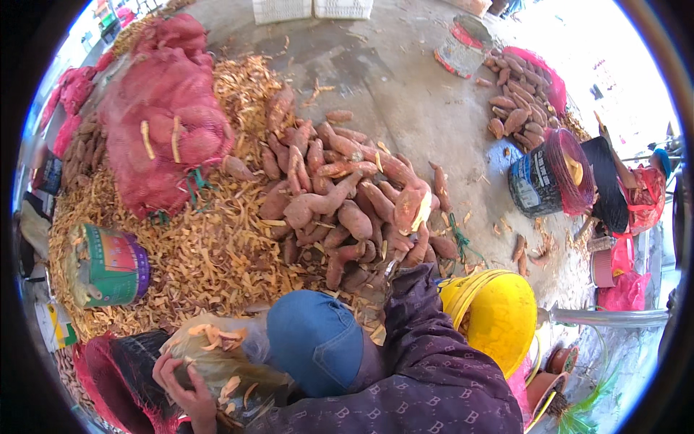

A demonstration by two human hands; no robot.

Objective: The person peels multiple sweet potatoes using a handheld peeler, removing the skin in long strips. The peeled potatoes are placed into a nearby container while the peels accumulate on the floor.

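Observation:
My right arm, in a dark patterned sleeve, reaches forward to the near edge of a heap of sweet potatoes (354, 217). My right hand (396, 248) is down among them, its fingers hard to make out against the similar colours. Just beyond it lies a large sweet potato (409, 189) with a pale yellow bare patch. My left hand (184, 387) is at the lower left, fingers bent and apart, with nothing visible in its grip. Beside it is a clear plastic sheet or bag (235, 354) with loose peelings on it. Rounded blue cloth (314, 343) lies between my arms.
Peelings (210, 253) cover the floor at left. A full red mesh sack (163, 123) and a green-purple bucket (108, 264) stand there. A yellow bucket (502, 318) is by my right elbow. Farther right are a mesh-lined dark bucket (538, 177) and more sweet potatoes (524, 98).

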